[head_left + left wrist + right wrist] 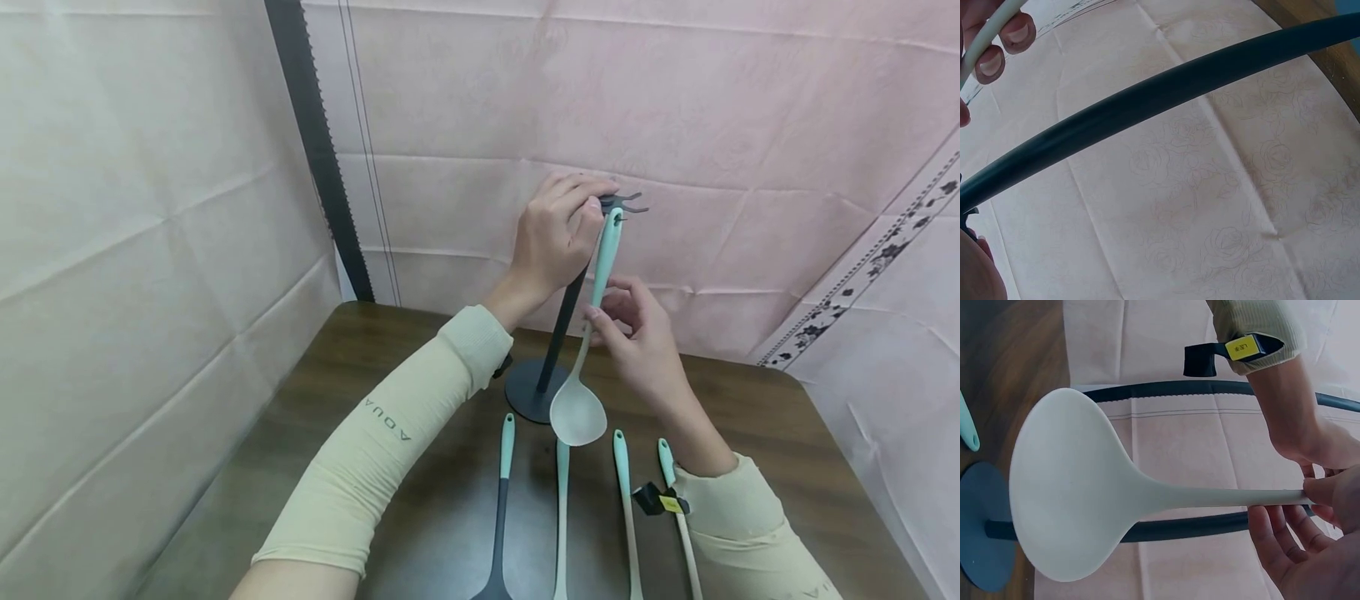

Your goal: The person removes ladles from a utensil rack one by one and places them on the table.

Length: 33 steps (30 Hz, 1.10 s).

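A ladle (578, 412) with a pale bowl and mint handle hangs upright in front of a dark utensil stand (564, 329). Its handle's top hole is at a hook of the stand; a small dark tip shows there. My right hand (641, 342) pinches the handle below its mint part, thumb in front and fingers behind. The right wrist view shows the back of the bowl (1072, 484) up close. At the top of the stand, my left hand (558, 229) grips the hook head, thumb under and fingers over. In the left wrist view the pole (1160, 90) crosses diagonally.
On the brown table (300, 467) lie several utensils with mint handles in a row, among them a dark-shafted one (501, 525) and a pale-shafted one (626, 508). The stand's round base (528, 392) is behind them. Pale cloth walls (450, 100) enclose the table.
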### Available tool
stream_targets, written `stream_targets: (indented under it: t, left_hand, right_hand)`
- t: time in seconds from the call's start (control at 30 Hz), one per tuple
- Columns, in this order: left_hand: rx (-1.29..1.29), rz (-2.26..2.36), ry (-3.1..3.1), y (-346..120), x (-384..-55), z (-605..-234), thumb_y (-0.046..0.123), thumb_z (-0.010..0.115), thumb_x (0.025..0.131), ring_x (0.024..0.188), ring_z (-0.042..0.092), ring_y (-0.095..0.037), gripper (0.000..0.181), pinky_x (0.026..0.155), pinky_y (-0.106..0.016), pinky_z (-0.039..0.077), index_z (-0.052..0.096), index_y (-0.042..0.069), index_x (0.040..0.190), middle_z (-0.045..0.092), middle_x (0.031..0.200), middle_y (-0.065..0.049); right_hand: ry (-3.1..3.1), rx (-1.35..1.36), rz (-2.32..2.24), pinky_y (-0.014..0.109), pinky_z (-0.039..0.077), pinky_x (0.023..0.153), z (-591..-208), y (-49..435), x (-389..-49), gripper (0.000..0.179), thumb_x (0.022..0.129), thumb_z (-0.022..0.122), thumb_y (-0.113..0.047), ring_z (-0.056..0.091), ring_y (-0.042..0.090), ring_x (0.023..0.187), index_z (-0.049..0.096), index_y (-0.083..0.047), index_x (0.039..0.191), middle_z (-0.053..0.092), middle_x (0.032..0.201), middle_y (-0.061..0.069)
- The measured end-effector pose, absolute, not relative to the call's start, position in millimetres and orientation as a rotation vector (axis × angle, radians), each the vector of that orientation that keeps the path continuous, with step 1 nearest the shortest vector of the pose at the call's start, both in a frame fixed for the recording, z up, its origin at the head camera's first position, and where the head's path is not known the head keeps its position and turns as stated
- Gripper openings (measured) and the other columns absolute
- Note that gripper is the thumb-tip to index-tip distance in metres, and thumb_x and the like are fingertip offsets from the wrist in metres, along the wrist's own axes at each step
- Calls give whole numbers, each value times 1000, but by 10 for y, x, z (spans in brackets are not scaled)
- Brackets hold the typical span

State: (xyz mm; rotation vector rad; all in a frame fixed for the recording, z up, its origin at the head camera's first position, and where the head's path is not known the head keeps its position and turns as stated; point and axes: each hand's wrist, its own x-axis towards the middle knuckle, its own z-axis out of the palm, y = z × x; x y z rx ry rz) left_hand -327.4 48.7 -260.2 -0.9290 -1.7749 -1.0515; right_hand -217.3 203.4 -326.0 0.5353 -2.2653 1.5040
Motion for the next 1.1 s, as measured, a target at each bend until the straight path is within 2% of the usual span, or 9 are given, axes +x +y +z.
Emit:
stream_targets:
  t: [0.33, 0.53, 0.73, 1.1]
  left_hand:
    - [-934, -1069, -1771, 515, -3277, -2605, 30, 36, 102, 124, 59, -16, 51, 98, -21, 46, 79, 12, 123, 75, 126, -2]
    - [-911, -1064, -1752, 511, -3286, -2615, 30, 35, 101, 123, 60, -17, 52, 96, -22, 47, 80, 12, 121, 76, 124, -1]
    - [-916, -1071, -1747, 515, -3282, -2607, 29, 36, 101, 122, 61, -17, 51, 94, -22, 47, 80, 11, 121, 76, 123, -2]
    - [-900, -1070, -1761, 490, -3286, -2617, 29, 36, 102, 121, 60, -17, 51, 94, -22, 47, 80, 12, 122, 76, 124, -1]
  right_hand:
    - [-2285, 566, 1504, 35, 63, 73, -3199, 2119, -2104, 38, 104, 68, -9, 75, 18, 89, 53, -4, 139, 68, 108, 19]
    - [-2281, 577, 1502, 36, 64, 73, -3183, 2128, -2092, 40, 103, 68, -7, 75, 18, 88, 53, -1, 140, 68, 108, 19]
    - [-2254, 577, 1510, 35, 63, 73, -3149, 2132, -2066, 39, 103, 68, -5, 75, 24, 88, 54, -3, 139, 69, 107, 18]
    - [-2206, 581, 1506, 33, 63, 71, -3061, 2137, -2007, 38, 101, 68, -1, 74, 21, 84, 54, 1, 137, 69, 104, 22]
